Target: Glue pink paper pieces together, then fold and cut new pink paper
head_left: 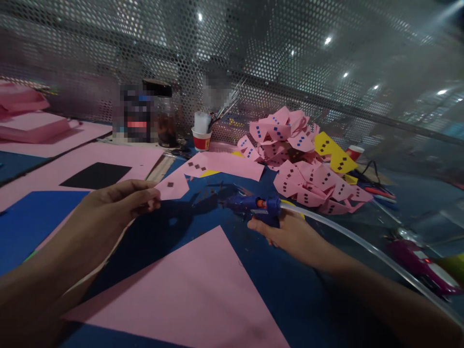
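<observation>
Pinched in my left hand (pixel 126 203) is the near end of a pink paper strip (pixel 224 163) with dark diamond-shaped marks. The strip runs back over the blue table and away to the right. My right hand (pixel 290 237) is wrapped round the grip of a blue hot glue gun (pixel 253 205), its nozzle pointing left toward the strip but apart from it. A long clear glue stick (pixel 348 227) trails from the gun's rear over my right forearm. In front of me lies a plain pink sheet (pixel 188 295) with one corner pointing away.
A heap of folded pink paper pieces (pixel 286 133) with blue and dark marks stands at the back right, beside a yellow piece (pixel 335 152). Behind are a paper cup (pixel 201 139) and glass jar (pixel 166 121). A purple tool (pixel 422 266) lies right; a black rectangle (pixel 96 175) lies left.
</observation>
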